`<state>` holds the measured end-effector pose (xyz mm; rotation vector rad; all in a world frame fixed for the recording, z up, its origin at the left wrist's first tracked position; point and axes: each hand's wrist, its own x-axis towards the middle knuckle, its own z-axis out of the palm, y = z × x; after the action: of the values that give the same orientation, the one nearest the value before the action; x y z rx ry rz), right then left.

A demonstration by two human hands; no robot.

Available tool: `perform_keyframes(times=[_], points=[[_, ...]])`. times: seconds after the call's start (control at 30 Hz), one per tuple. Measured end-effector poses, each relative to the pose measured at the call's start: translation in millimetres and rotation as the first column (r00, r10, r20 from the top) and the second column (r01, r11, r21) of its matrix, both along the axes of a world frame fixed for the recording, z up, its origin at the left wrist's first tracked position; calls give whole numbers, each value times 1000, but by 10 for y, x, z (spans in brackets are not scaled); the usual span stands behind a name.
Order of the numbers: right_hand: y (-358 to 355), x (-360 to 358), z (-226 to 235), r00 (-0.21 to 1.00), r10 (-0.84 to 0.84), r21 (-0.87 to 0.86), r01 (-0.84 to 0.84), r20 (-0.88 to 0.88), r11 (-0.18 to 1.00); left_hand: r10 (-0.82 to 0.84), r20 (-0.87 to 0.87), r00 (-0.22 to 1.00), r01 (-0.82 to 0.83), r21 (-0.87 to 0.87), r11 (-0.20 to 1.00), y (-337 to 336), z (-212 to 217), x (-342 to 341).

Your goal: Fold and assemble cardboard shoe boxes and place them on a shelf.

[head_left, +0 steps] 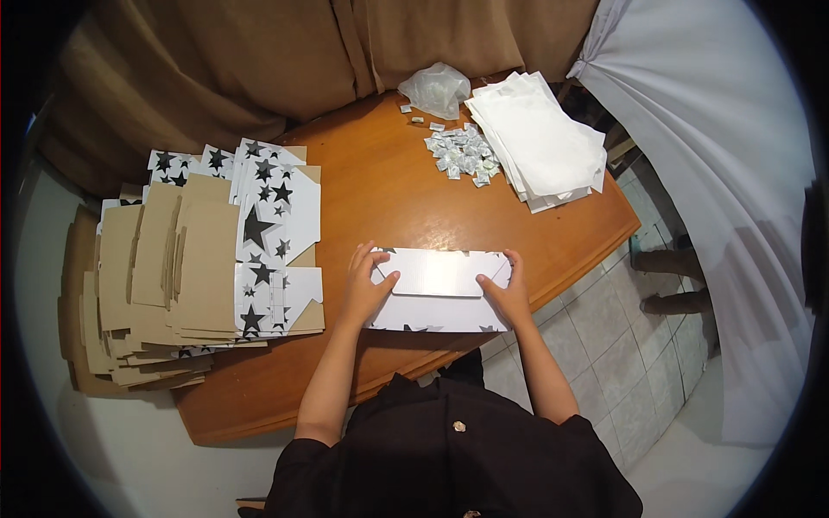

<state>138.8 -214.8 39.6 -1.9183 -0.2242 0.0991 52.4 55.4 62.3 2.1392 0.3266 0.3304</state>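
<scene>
A white cardboard box [440, 312] with black star prints along its edges lies near the front edge of the wooden table. Its flap is folded down over the top and looks closed. My left hand [367, 289] grips the box's left end, thumb on top and fingers round the far left corner. At the opposite end my right hand [507, 292] holds it the same way, its thumb resting beside the flap. What is inside the box is hidden.
Flat star-printed cardboard blanks [259, 229] and brown ones [207, 259] are piled at the left. Small silvery packets [462, 154] lie at the back, beside a clear plastic bag [436, 90] and a stack of white paper sheets [531, 138]. Curtains [259, 52] hang behind the table [371, 194].
</scene>
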Motion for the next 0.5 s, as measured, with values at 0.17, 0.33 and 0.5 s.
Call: perform_keyframes(times=[0.17,0.33,0.5], points=[[28,-1,-102,990,-101,-52,107,94,993,88,-94,992,-71,172,983,-125,123,29],[63,-36,122,995,-87,-306,100,57,947,80,-173,982,-64,97,993,-100,132,64],[84,-72,178,993,-65,-439,103,102,893,92,-167,982,-54,216,975,-114,59,41]])
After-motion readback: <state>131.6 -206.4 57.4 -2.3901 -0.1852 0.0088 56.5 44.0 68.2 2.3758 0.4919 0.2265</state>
